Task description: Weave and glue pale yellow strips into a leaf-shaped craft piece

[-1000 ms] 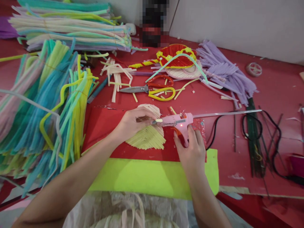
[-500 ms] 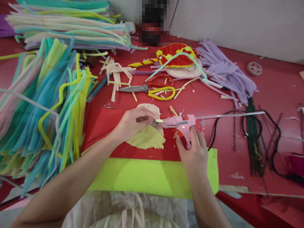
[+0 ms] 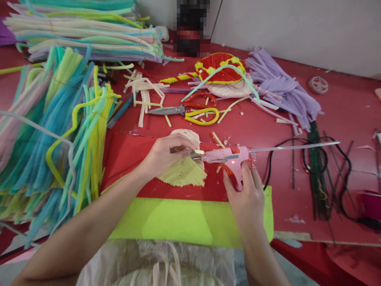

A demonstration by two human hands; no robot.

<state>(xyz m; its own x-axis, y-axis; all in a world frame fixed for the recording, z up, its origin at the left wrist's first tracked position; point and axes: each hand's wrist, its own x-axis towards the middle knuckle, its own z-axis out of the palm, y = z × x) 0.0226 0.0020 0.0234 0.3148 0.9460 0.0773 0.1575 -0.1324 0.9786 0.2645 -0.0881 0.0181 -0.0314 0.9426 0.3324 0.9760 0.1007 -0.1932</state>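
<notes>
My right hand (image 3: 248, 190) is wrapped around the handle of a pink hot glue gun (image 3: 220, 155), a clear glue stick (image 3: 297, 147) jutting from its back. Its metal nozzle meets a short pale-yellow pipe cleaner piece (image 3: 200, 151), pinched in the fingertips of my left hand (image 3: 169, 151). Beneath that hand lies a rounded panel of pipe cleaners laid side by side, with a cream upper part (image 3: 189, 136) and a yellow-green lower part (image 3: 181, 173). My left hand covers the panel's middle.
Scissors (image 3: 184, 110) with red and yellow handles lie beyond the panel. Behind them rests a red-and-yellow fan-shaped piece (image 3: 220, 69). Pipe cleaner bundles (image 3: 59, 127) crowd the left, purple ones (image 3: 276, 83) the back right. A black cord (image 3: 342, 186) loops at right over a red table (image 3: 336, 111).
My right hand and the glue gun have shifted slightly right and down, drawing the nozzle a little along the pipe cleaner piece. My left hand stays nearly still.
</notes>
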